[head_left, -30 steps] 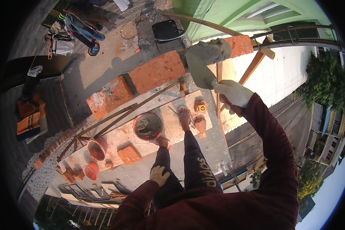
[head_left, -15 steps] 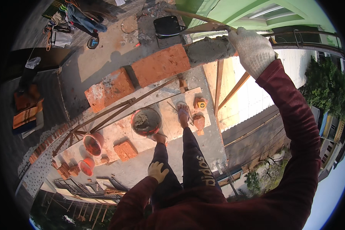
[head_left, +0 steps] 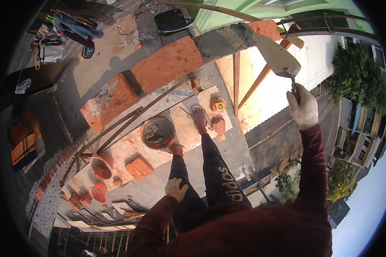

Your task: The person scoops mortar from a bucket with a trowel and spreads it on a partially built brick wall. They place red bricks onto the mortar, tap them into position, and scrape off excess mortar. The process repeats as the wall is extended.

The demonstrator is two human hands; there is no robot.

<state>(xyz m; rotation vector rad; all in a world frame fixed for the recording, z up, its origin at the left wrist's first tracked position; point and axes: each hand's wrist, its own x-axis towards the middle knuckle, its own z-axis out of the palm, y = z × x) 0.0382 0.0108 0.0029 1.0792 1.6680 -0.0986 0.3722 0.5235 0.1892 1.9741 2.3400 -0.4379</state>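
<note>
In a white knit glove, my right hand (head_left: 305,110) is closed round the handle of a trowel (head_left: 280,57). The blade points up and left, its tip by the end of a grey mortar bed (head_left: 223,41) on the wall top. An orange brick (head_left: 266,29) lies just past that bed. On its other side sits a large orange brick (head_left: 167,64), and farther left a mortar-stained brick (head_left: 109,100) with a gap between them. My left hand (head_left: 176,189), in a pale glove, rests with fingers apart on my left leg, holding nothing.
By my feet on the boards stands a bucket (head_left: 169,144) of wet mortar. Nearby are a loose brick (head_left: 139,167), a yellow tape measure (head_left: 219,106) on a brick piece and two orange buckets (head_left: 102,166). Wooden braces (head_left: 261,83) run beside the wall, above a drop at right.
My right hand has come down and right from the wall top, bringing the trowel blade and far brick into view. My left hand stays on my leg. The view has shifted slightly.
</note>
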